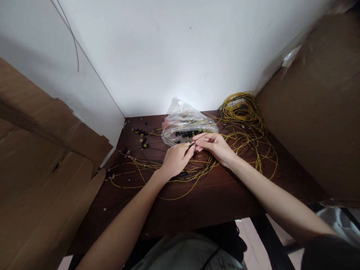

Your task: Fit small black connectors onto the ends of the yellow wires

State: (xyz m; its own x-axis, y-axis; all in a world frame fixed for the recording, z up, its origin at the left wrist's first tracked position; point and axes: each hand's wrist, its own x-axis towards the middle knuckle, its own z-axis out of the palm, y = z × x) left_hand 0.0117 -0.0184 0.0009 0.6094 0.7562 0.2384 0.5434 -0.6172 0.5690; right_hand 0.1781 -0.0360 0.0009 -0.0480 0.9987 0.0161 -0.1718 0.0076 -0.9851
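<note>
My left hand [177,159] is closed around a small black connector [191,145], most of it hidden by the fingers. Thumb and fingertips of my right hand [213,146] pinch a thin wire end against that connector. Both hands meet just above the dark brown table [208,206]. Under and around them run yellow and black wires [194,176] in loose loops. Right behind the hands lies a clear plastic bag [182,108] with black and yellow small parts [191,133] at its mouth.
A thick coil of yellow wire [239,108] sits at the back right. Loose black and yellow connectors [144,142] lie at left. Cardboard [42,187] flanks the table on the left, with a large carton [315,112] on the right. A white wall [180,56] stands behind.
</note>
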